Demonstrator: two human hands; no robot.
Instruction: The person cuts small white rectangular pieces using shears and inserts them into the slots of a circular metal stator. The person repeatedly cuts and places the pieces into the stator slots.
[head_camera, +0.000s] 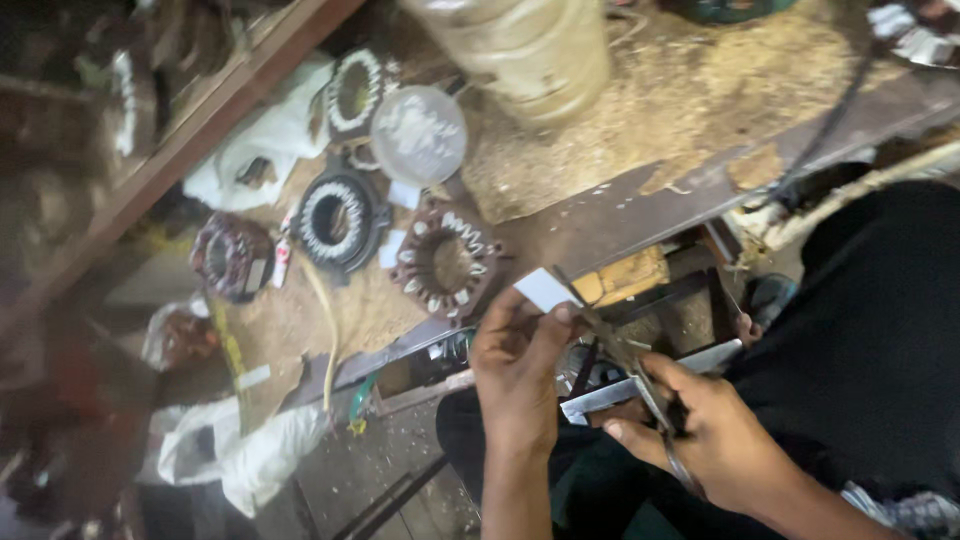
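Below the near edge of the worktop (640, 200), over the person's dark-clothed lap, both hands work together. Left hand (515, 365): fingers closed in a pinch around a small white strip of paper-like sheet (545, 290), held up at the fingertips just in front of the worktop edge. Right hand (715, 430): curled shut around the handles of a pair of scissors (630, 365); blades point up and left toward the strip, tips just at it. Whether the blades touch the strip cannot be told; motion blur. A second, longer pale strip (650, 378) lies across between the two hands, beneath the scissors.

On the worktop, surface dusty and tan:
- brown motor stator (445, 262) with white slot liners, nearest the left hand, lying flat, bore upward.
- black-ringed stator (335, 220) to its left, close by, white liners in the slots.
- dark reddish stator (232, 258) further left, near the worktop's edge.
- another stator with white winding (355, 90) toward the far side, partly on a white cloth (265, 150).
- round clear lid or dish (418, 135) between the far stator and the brown one.
- large pale cylindrical roll (530, 50) at the top, cut off by the frame.

White plastic bag (250, 450) at lower left, below the worktop.
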